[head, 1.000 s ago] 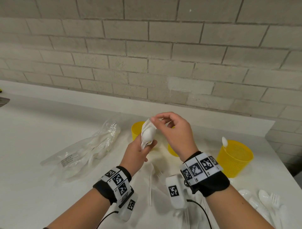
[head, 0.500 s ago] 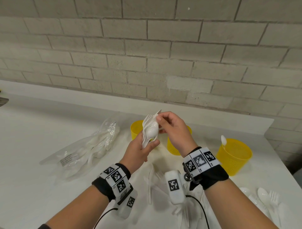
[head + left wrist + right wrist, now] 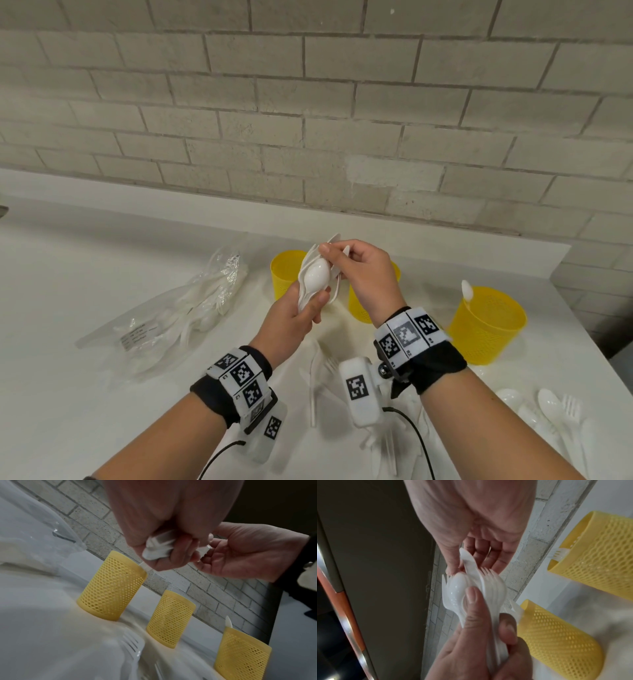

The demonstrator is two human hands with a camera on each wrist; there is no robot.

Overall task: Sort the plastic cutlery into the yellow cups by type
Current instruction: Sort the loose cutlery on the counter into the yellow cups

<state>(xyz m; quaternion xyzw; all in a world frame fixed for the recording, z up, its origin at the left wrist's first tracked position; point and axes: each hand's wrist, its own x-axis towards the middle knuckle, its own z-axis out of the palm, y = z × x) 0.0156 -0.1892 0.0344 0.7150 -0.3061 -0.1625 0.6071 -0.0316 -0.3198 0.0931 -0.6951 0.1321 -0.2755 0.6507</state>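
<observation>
L hand (image 3: 291,318) grips cutlery bunch (image 3: 317,274) | R hand (image 3: 363,274) pinches one | bag (image 3: 171,308) left

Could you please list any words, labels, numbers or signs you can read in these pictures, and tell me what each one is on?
Clear plastic bag: a white label with a few printed lines, too small and blurred to read.
Wrist bands and wrist camera: black-and-white square code markers; tiny characters beside some, too small to read.
Yellow cups and white cutlery: no text visible.
</observation>
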